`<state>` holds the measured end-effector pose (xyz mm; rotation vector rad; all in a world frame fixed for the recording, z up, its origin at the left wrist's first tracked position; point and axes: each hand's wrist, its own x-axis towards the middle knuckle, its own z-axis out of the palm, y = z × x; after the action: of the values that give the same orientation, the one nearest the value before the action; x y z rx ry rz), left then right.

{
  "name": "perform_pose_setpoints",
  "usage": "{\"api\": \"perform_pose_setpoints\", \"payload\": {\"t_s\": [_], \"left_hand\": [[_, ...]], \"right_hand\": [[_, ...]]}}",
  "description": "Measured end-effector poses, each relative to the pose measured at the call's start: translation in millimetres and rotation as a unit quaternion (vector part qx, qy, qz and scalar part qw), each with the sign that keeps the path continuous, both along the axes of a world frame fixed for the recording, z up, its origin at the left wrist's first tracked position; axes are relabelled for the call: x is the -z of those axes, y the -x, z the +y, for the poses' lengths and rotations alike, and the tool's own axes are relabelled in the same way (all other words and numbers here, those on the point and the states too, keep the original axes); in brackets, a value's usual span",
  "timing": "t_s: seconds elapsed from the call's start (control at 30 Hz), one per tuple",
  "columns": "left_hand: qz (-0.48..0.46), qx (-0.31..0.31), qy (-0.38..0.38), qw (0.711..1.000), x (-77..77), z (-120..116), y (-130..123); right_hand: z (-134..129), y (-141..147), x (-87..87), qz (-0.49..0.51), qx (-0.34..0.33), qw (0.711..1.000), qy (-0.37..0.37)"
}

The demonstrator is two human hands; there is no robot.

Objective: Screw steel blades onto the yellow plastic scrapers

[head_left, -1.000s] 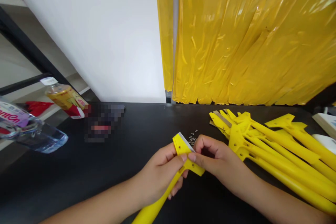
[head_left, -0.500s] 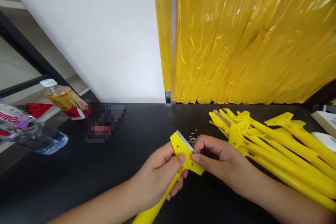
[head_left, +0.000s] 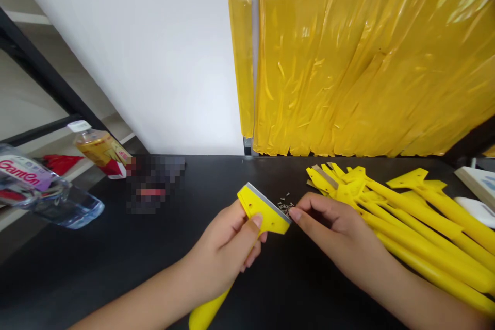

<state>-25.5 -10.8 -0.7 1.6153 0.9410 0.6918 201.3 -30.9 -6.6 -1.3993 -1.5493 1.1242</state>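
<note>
My left hand (head_left: 232, 240) is closed around a yellow scraper (head_left: 266, 218), thumb lying across its flat head. A metal blade (head_left: 266, 202) shows along the head's far edge, and small holes are in the head's face. The handle slants down toward the near edge of the view. Just right of the scraper, my right hand (head_left: 332, 221) has its thumb and index finger close together at a small pile of screws (head_left: 285, 207). Whatever may be between these fingertips is hidden.
Several yellow scraper handles (head_left: 417, 216) lie heaped on the black table (head_left: 154, 268) at right. Leftward are a water bottle (head_left: 50, 191) and a drink bottle (head_left: 100, 149). Yellow plastic sheeting (head_left: 348, 62) hangs behind the table; a white object (head_left: 474, 210) sits far right.
The scraper has moved up and left in my left hand, its blade edge now plainly visible. My right fingers have come off the scraper's head and are at the screws.
</note>
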Motion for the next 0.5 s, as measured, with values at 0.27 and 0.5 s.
{"api": "perform_pose_setpoints", "payload": {"t_s": [0.27, 0.5], "left_hand": [[0.344, 0.184, -0.490, 0.779, -10.0, -7, -2], [0.293, 0.138, -0.407, 0.854, -8.3, -11, -5]], "right_hand": [[-15, 14, 4.4, 0.321, -0.033, 0.922, 0.212], [-1, 7, 10.8, 0.270, -0.029, 0.947, 0.173]]}}
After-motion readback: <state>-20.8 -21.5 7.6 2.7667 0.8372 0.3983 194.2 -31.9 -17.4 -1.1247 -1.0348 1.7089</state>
